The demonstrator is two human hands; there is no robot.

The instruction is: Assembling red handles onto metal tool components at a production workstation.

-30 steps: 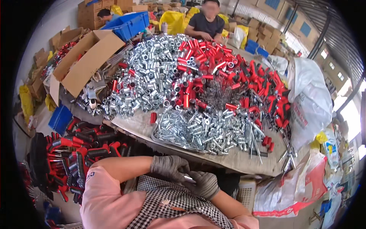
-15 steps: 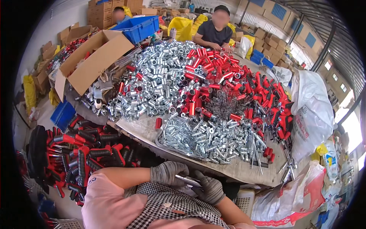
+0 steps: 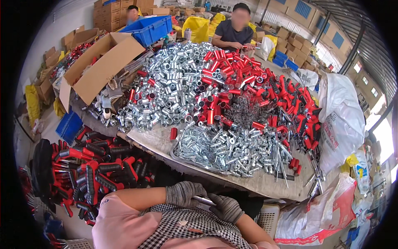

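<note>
On table (image 3: 154,142), tray (image 3: 188,162): silver pins (image 3: 194,143) | both hands (image 3: 185,194): metal tube (image 3: 205,201)

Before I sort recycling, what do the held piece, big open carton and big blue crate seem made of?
Held piece: probably polished metal; it glints. Open carton: seemingly matte cardboard, brown with folded flaps. Big blue crate: likely smooth plastic, evenly coloured.

A pale wall (image 3: 62,31) rises at the left, while at the far right a beige wall (image 3: 290,16) carries blue window panels (image 3: 304,9) beneath a ribbed roof (image 3: 346,12) and dark posts (image 3: 353,47). Bright daylight (image 3: 383,139) glares in at the right edge, near small windows (image 3: 365,80). A worn, pale-topped desk (image 3: 151,139) stands centrally over a greyish floor (image 3: 75,227), with cardboard boxes (image 3: 107,17) stacked far left.
</note>
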